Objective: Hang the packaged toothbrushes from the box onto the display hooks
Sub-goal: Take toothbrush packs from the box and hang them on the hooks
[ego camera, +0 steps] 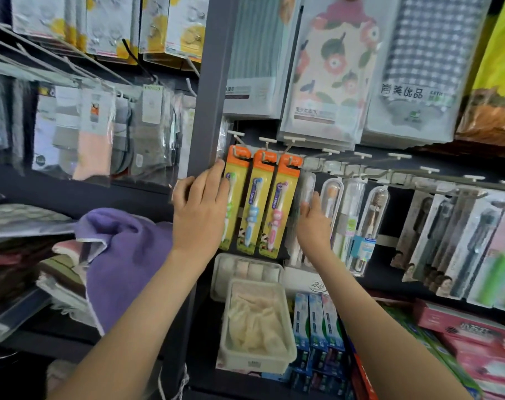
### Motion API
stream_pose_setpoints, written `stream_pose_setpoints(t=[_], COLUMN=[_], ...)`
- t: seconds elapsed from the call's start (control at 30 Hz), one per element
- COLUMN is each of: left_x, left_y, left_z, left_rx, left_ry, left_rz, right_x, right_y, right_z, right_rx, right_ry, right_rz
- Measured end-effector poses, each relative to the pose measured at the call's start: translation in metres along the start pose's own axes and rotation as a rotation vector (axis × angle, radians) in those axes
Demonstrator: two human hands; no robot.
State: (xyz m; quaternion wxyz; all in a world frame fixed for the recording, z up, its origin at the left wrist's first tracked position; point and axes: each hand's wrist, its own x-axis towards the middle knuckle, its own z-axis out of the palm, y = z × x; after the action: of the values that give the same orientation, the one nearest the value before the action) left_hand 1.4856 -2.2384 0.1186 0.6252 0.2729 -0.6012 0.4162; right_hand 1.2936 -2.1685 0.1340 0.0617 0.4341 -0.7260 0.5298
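Three packaged toothbrushes hang side by side from white display hooks (267,141) at the left edge of the dark display panel (395,255), just beside the grey upright post (208,111). Each has an orange header card and a yellow backing. The green toothbrush pack (237,171) is on the left, the blue toothbrush pack (254,209) in the middle and the pink toothbrush pack (277,210) on the right, all hanging upright and touching edge to edge.

The left hand (200,209) lies flat, fingers straight and together. It rests over the lower part of the green pack and against the post, grasping nothing. The right hand (313,223) reaches up just right of the pink pack, its straight fingers touching a clear toothbrush pack (306,184) that hangs on the next hook. Its thumb is hidden, and it is not closed around anything. Both forearms rise from the bottom edge of the view.
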Motion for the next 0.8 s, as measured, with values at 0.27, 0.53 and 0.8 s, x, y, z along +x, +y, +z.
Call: stream_pose_setpoints(t=[0.27,0.53,0.8], left_x=[-0.004,-0.104,-0.274], left_y=[0.002,0.11,0.212], left_z=[-0.013,-0.115,-0.212], left_rx=[-0.001,-0.371,-0.575], left_ry=[-0.116,-0.568,-1.213], left_rz=[0.023,-0.148,-0.128], right_x=[-0.024,-0.16,-0.322], right_y=[0.02,0.082,0.236], right_z=[-0.009,-0.029,-0.061], right_rx=[-0.337,-0.278,-0.222], right_ry=[-0.072,-0.223,-0.466], right_rz=[-0.015,-0.199,-0.126])
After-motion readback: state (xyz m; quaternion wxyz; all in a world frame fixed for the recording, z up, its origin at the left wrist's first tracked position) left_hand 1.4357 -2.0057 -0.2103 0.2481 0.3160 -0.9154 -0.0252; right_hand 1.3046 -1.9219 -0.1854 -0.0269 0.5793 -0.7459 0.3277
